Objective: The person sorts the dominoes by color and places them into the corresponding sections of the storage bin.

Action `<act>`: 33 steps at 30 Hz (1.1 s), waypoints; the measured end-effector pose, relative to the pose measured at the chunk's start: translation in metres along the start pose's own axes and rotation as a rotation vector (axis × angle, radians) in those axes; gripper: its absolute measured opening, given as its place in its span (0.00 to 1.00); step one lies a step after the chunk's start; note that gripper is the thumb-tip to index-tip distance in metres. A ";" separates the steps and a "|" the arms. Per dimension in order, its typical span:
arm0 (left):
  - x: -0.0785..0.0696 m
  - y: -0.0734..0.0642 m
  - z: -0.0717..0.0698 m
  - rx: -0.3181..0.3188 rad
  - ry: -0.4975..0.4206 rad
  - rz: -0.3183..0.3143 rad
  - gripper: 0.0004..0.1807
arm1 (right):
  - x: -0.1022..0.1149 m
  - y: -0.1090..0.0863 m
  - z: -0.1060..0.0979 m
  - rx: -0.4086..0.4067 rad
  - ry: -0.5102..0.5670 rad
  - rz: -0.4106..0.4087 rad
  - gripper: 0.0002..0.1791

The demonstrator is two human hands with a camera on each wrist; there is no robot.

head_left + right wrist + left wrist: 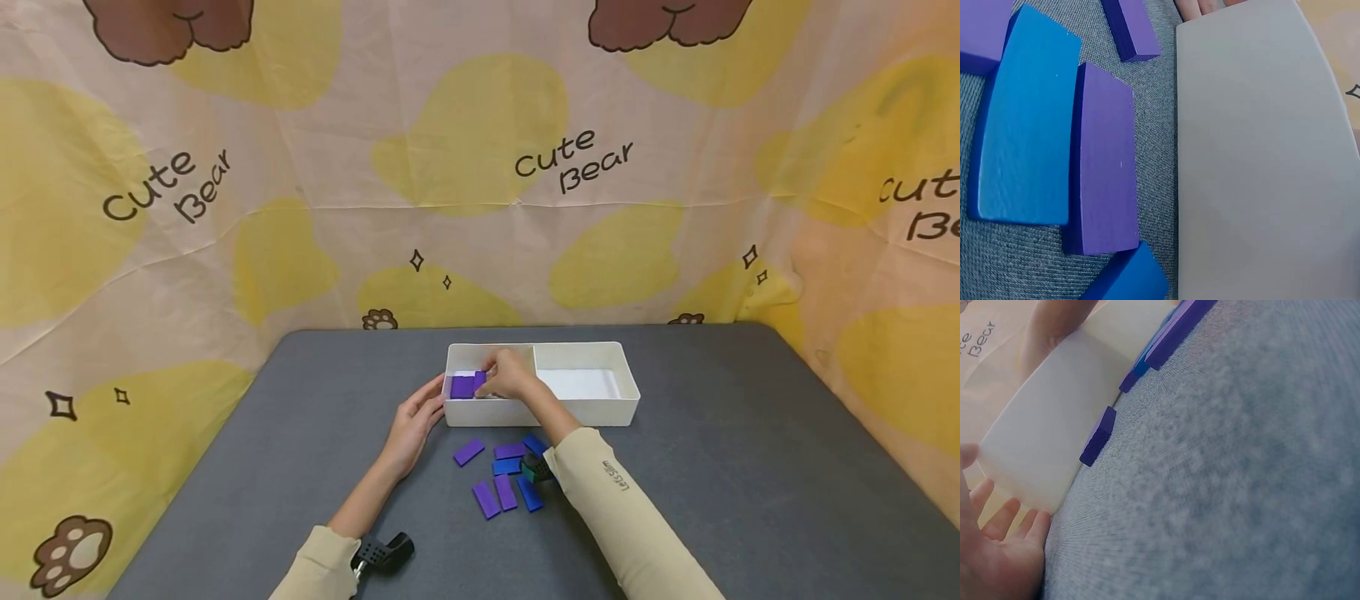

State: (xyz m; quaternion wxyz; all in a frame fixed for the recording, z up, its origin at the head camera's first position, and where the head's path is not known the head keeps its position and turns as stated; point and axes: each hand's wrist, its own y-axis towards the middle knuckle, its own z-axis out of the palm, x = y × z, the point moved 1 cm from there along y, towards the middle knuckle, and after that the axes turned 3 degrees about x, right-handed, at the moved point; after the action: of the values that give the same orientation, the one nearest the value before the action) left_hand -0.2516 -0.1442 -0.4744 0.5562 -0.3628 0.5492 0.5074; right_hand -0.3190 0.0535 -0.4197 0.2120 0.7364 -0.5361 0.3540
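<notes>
A white two-compartment box (540, 413) stands on the grey table. My right hand (512, 374) reaches into its left compartment and pinches a purple block (480, 381) there. Beside that block, more purple (462, 387) lies on the compartment floor. My left hand (409, 428) rests against the box's left end, its fingers extended; in the left wrist view the fingertips (1038, 522) touch the wall. The right hand is out of sight in the right wrist view, where the box wall (1254, 150) fills the right side.
In front of the box lie several loose blocks, among them a purple block (469, 452), a blue block (529, 493) and a green block (528, 473) partly hidden by the right wrist camera. The right compartment (577, 383) shows its white floor. A patterned cloth (465, 167) hangs behind.
</notes>
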 end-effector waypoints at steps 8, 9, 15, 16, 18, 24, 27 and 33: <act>-0.001 0.000 0.000 0.013 0.013 -0.008 0.28 | 0.000 -0.002 0.000 -0.004 0.003 0.003 0.23; -0.001 0.001 0.000 0.013 0.015 -0.008 0.28 | 0.000 -0.001 0.000 -0.007 -0.004 0.002 0.23; -0.002 0.001 0.001 0.013 0.012 -0.008 0.28 | -0.001 0.000 0.001 -0.016 -0.054 -0.009 0.21; -0.002 0.001 0.001 0.013 0.012 -0.008 0.28 | -0.001 0.001 0.001 -0.019 -0.065 -0.014 0.21; -0.002 0.001 0.000 0.013 0.013 -0.009 0.28 | -0.001 0.001 0.001 -0.019 -0.074 -0.013 0.21; -0.002 0.001 0.000 0.013 0.023 -0.013 0.28 | 0.000 0.002 0.002 -0.011 -0.054 0.016 0.23; -0.002 0.000 0.000 0.009 0.017 -0.015 0.28 | 0.001 0.000 0.002 -0.002 -0.035 0.031 0.24; -0.001 -0.001 0.000 -0.001 0.009 -0.012 0.28 | 0.002 -0.002 0.001 0.021 0.018 0.054 0.25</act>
State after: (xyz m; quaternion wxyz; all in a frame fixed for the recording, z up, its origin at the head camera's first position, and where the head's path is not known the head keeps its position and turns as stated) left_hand -0.2509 -0.1442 -0.4735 0.5566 -0.3685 0.5494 0.5025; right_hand -0.3165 0.0519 -0.4186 0.1995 0.7207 -0.5501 0.3718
